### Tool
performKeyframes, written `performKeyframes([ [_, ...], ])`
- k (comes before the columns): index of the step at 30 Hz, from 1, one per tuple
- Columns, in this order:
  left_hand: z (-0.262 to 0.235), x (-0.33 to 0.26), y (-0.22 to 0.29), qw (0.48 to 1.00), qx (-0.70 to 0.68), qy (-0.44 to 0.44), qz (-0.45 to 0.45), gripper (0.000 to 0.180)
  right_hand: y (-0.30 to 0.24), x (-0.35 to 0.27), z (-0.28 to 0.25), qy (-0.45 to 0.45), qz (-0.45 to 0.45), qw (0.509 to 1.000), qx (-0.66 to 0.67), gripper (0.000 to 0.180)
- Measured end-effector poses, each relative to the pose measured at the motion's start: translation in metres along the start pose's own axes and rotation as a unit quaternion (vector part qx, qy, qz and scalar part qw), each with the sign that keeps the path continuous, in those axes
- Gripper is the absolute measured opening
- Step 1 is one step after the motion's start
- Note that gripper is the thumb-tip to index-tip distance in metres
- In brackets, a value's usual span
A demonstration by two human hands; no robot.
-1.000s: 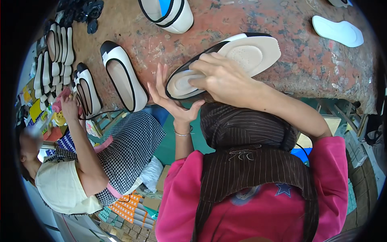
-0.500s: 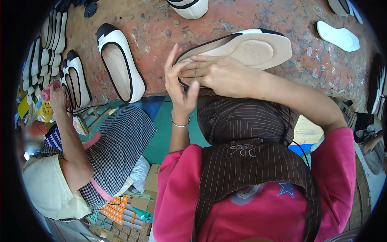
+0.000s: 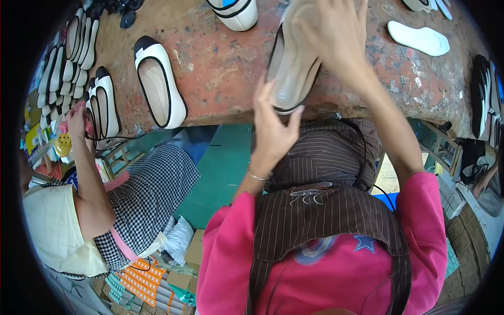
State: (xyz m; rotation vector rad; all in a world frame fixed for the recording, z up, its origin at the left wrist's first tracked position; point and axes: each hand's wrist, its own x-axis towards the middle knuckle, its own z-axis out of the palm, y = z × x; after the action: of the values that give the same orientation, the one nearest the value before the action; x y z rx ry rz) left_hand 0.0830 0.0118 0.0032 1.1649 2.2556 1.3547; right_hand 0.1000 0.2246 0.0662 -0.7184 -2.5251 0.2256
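Now the beige flat shoe [image 3: 292,68] stands nearly on end at the front edge of the table [image 3: 220,68], heel end down and toe raised toward the top of the view, where half a second ago it lay almost flat and crosswise with its insole facing up. The right hand [image 3: 336,37] has risen with it and is closed over the upper part of the shoe, fingers wrapped across the sole side; the left hand [image 3: 273,131] has dropped from the shoe's rim to its lower end, palm and spread fingers cupped under the heel, thumb against the side. The white flat with black trim [image 3: 157,81] lies where it lay, well to the left of the held shoe, with bare worn table top between them. A second white-and-black shoe [image 3: 236,11] sits at the far side, close above the held one, and a white insole [image 3: 419,38] lies apart to the right, so the widest free patch runs between the raised shoe and that insole. At the left edge a row of paired flats [image 3: 102,102] crowds the table, and a co-worker's hand [image 3: 75,122] rests just by them. The table's front edge passes right under the shoe's heel, above the brown striped apron [image 3: 320,210].
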Motion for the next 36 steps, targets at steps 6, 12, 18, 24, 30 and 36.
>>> performKeyframes([
  [6,0.031,0.001,0.019,0.998,-0.012,0.062,0.013,0.100,-0.015,-0.048,-0.046,-0.157,-0.032,0.967,0.198,0.036],
  [12,0.048,0.000,-0.011,0.994,0.041,0.090,0.053,0.118,-0.025,-0.066,0.003,-0.020,-0.114,0.993,-0.024,0.037],
  [18,0.049,0.001,-0.008,0.994,0.054,0.089,0.046,0.121,-0.024,-0.051,0.026,-0.006,-0.083,0.993,-0.084,0.031],
  [24,0.052,0.004,-0.006,0.996,0.047,0.073,0.027,0.121,-0.020,-0.015,0.032,-0.228,-0.015,0.968,-0.100,0.039],
  [30,0.049,0.001,-0.008,0.992,0.098,0.074,0.019,0.121,-0.037,-0.059,0.026,-0.103,-0.058,0.992,-0.042,0.060],
  [36,0.049,0.004,-0.002,0.998,0.010,0.056,-0.011,0.123,-0.035,-0.043,0.048,-0.055,-0.021,0.989,-0.133,0.048],
])
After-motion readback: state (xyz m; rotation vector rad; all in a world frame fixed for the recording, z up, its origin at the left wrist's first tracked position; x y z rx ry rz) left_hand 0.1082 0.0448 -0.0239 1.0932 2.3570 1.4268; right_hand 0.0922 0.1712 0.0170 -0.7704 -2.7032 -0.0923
